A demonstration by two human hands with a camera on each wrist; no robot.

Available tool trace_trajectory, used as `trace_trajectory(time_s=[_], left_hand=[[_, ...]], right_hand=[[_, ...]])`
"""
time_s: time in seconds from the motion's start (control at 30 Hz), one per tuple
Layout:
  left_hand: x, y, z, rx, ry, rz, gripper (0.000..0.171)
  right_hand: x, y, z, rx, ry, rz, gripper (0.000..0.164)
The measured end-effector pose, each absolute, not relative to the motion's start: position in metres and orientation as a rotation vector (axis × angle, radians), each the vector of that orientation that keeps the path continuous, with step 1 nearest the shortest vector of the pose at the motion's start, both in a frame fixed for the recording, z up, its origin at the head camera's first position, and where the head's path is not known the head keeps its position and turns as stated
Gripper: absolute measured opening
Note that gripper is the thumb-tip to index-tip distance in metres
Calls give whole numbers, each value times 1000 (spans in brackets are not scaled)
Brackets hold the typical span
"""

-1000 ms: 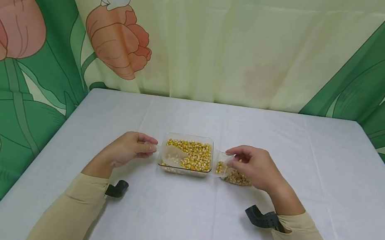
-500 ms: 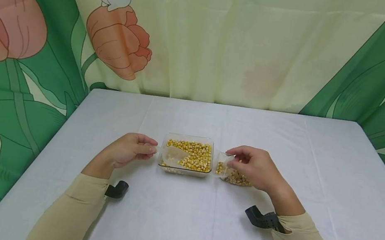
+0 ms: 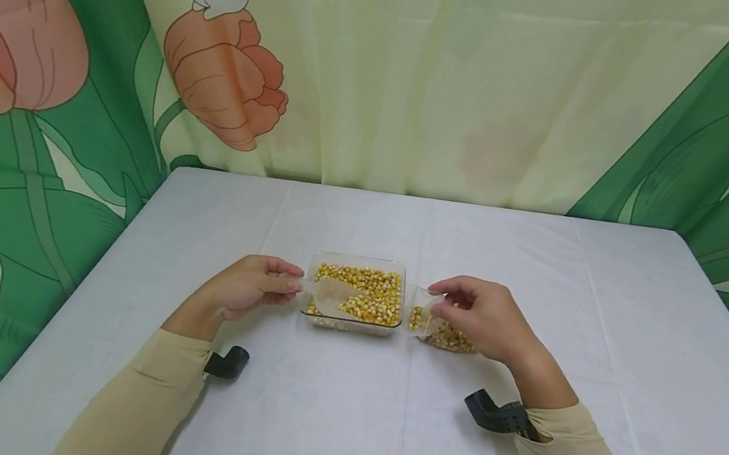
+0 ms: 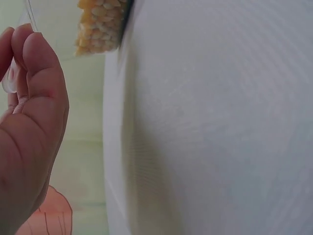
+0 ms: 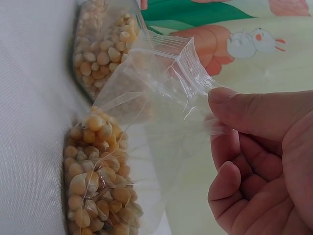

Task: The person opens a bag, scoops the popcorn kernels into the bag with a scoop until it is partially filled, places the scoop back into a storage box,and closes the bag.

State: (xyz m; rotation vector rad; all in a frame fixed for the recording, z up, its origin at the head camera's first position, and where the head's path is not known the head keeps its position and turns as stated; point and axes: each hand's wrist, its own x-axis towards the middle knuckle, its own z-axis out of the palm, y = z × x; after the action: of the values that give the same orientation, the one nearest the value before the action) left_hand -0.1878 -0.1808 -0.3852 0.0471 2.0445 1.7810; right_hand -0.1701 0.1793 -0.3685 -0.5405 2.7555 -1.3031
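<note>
The glass container [image 3: 349,326], taken as landmark, sits on a white tablecloth [image 3: 335,414] and is filled with loose yellow corn kernels [image 3: 379,293]. To its left, the left hand [image 3: 258,286] pinches the handle of a translucent scoop [image 3: 334,296] between thumb and fingers; the handle crosses the container's left side, and the bowl lies within the rim, over its left half. Whether the bowl bears kernels cannot be told. To the container's right, the right hand [image 3: 482,315] pinches the zip edge of a clear bag [image 3: 423,300] between thumb and forefinger, the remaining fingers curled. The bag stands just beside the container, its upper part drawn up toward the hand and its lower part bulging with kernels; whether bag and container touch cannot be determined. Nearer the wearer than the container, a black mount is fitted at each wrist, left mount [image 3: 227,362] and right mount [image 3: 498,413], against beige sleeves [image 3: 141,391]. Behind the container, beyond the table edge, hangs a pale curtain [image 3: 390,64] printed with flowers and leaves.
</note>
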Motion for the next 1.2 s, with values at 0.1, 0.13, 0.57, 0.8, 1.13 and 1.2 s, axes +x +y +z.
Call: trace_trajectory(time_s=[0.1, 0.13, 0.57, 0.8, 1.13, 1.2], left_hand=[[-188, -181, -387, 34, 2019, 1802, 34], [-189, -181, -388, 31, 2011, 1809, 34], [-190, -181, -390, -15, 1943, 1866, 32], [-189, -184, -387, -27, 1862, 1950, 30], [-189, -179, -383, -11, 1754, 2065, 18], [-189, -178, -382, -4, 1755, 2065, 20]], right_hand=[[-171, 179, -369, -526, 2755, -1298, 19], [-171, 179, -369, -523, 2756, -1297, 19], [-169, 180, -367, -534, 2741, -1329, 19], [-169, 180, -369, -518, 2729, -1324, 19], [-170, 181, -370, -513, 2734, -1320, 19], [-171, 180, -371, -512, 2735, -1317, 19]])
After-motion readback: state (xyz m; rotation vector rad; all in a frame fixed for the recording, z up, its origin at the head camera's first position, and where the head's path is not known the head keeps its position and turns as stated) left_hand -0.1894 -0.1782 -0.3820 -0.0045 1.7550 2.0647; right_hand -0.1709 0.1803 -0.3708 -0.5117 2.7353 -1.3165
